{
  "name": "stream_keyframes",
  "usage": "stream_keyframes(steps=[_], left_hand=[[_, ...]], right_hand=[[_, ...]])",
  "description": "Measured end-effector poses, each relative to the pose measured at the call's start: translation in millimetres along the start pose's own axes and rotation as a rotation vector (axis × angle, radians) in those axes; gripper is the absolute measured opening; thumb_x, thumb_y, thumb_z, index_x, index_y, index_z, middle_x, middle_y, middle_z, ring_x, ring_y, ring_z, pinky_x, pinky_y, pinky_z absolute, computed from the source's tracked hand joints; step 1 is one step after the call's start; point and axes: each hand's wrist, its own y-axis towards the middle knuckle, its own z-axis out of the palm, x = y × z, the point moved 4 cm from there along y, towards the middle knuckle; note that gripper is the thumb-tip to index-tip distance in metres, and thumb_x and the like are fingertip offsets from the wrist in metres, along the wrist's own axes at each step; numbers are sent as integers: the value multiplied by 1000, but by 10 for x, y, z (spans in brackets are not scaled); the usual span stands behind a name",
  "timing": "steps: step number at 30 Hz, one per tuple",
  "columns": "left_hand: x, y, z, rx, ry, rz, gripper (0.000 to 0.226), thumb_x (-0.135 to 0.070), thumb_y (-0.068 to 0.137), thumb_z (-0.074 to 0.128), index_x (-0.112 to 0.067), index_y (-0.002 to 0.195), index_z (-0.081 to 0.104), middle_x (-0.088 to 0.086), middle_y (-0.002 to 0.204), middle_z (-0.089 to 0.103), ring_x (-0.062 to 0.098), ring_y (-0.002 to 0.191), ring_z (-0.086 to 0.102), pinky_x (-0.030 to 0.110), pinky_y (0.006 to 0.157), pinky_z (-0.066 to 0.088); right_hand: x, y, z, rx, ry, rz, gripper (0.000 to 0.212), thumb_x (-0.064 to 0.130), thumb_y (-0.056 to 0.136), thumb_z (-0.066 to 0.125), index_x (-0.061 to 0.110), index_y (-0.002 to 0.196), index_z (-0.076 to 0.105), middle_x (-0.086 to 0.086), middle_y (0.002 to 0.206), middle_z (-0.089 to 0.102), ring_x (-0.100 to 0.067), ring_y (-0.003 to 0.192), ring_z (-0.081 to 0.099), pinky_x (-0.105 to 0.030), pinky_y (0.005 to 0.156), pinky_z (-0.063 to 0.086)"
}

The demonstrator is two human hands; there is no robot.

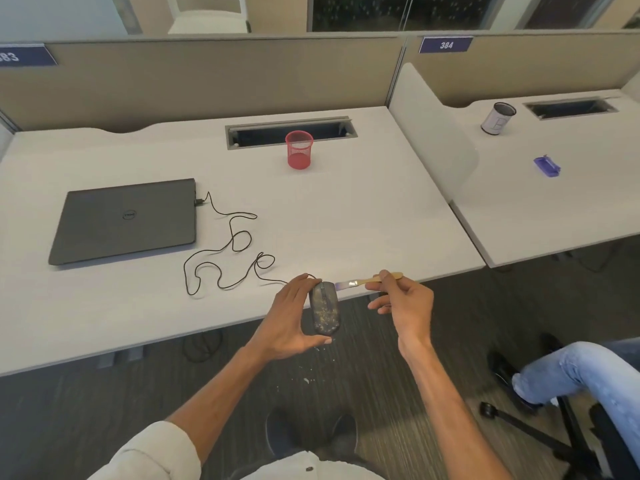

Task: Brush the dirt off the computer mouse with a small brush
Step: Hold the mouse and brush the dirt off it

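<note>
My left hand (290, 315) holds a dark computer mouse (324, 308) off the front edge of the white desk (138, 306), thumb under its rear and fingers along its left side. Pale dirt specks cover the mouse's back half. Its black cable (221, 252) loops across the desk to a closed grey laptop (124, 220). My right hand (403, 301) pinches the wooden handle of a small brush (367, 280), which lies nearly level. The brush's bristle end sits at the mouse's front right corner.
A red mesh pen cup (300, 149) stands near the cable slot at the back. The neighbouring desk on the right carries a grey cup (498, 118) and a purple object (547, 167). A seated person's jeans-clad leg (581, 370) and chair base are at lower right. Crumbs lie on the floor below the mouse.
</note>
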Motion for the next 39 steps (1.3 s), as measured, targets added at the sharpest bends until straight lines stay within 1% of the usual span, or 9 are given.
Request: stream_keyframes(steps=[7, 10, 14, 16, 20, 26, 32, 35, 39], left_hand=[[-107, -65, 140, -1, -6, -18, 122, -84, 75, 80, -35, 169, 20, -10, 177, 23, 12, 167, 18, 45, 136, 23], [-134, -57, 194, 0, -10, -17, 122, -84, 75, 80, -34, 169, 21, -10, 177, 23, 12, 167, 19, 45, 136, 24], [-131, -41, 219, 18, -9, -28, 121, -85, 76, 78, -34, 169, 19, -10, 177, 21, 14, 167, 18, 48, 137, 23], [-131, -37, 224, 24, -6, -32, 122, -84, 76, 78, -35, 169, 19, -11, 177, 20, 14, 167, 18, 47, 137, 22], [-151, -17, 240, 34, 5, -24, 122, -83, 76, 79, -31, 170, 20, -8, 177, 22, 15, 166, 20, 50, 137, 24], [-171, -4, 226, 22, 12, -14, 121, -80, 78, 81, -30, 170, 21, -8, 176, 23, 13, 166, 19, 47, 137, 24], [-169, 19, 197, 15, 11, -9, 120, -81, 78, 80, -28, 170, 23, -8, 176, 24, 12, 166, 19, 46, 137, 24], [-167, 34, 209, 28, 13, -11, 120, -80, 78, 81, -28, 170, 23, -7, 177, 24, 13, 166, 20, 47, 137, 24], [-196, 55, 221, 26, 20, 3, 120, -80, 78, 81, -27, 170, 24, -6, 176, 25, 14, 166, 22, 50, 136, 26]], right_hand=[[-56, -43, 103, 48, -73, -23, 22, 35, 107, 72, 20, 102, 86, 5, 89, 87, -24, 56, 77, -20, 49, 55], [-90, -43, 85, 26, -163, -51, 22, 38, 106, 72, 24, 98, 86, 11, 84, 85, -20, 54, 77, -18, 50, 56], [-114, 8, -52, -79, -231, -89, 24, 38, 106, 71, 23, 95, 86, 16, 82, 84, -17, 52, 76, -29, 58, 63], [-108, 25, -102, -101, -210, -100, 23, 38, 106, 71, 23, 97, 87, 16, 83, 84, -17, 52, 76, -28, 56, 63], [-106, -21, -45, -35, -129, -83, 20, 39, 105, 72, 27, 96, 86, 12, 84, 85, -20, 52, 76, -18, 50, 57], [-182, -56, -44, -41, -117, -16, 18, 38, 106, 72, 30, 95, 85, 12, 84, 85, -21, 52, 76, -19, 50, 57], [-204, -7, -229, -154, -148, 12, 25, 33, 106, 72, 31, 84, 83, 13, 81, 84, -19, 51, 76, -26, 51, 58], [-173, 10, -219, -123, -60, -3, 22, 36, 106, 72, 28, 91, 85, 8, 85, 86, -22, 51, 75, -21, 50, 57], [-177, -9, -79, -49, -38, 0, 21, 38, 106, 72, 27, 94, 86, 7, 88, 86, -23, 52, 74, -21, 49, 56]])
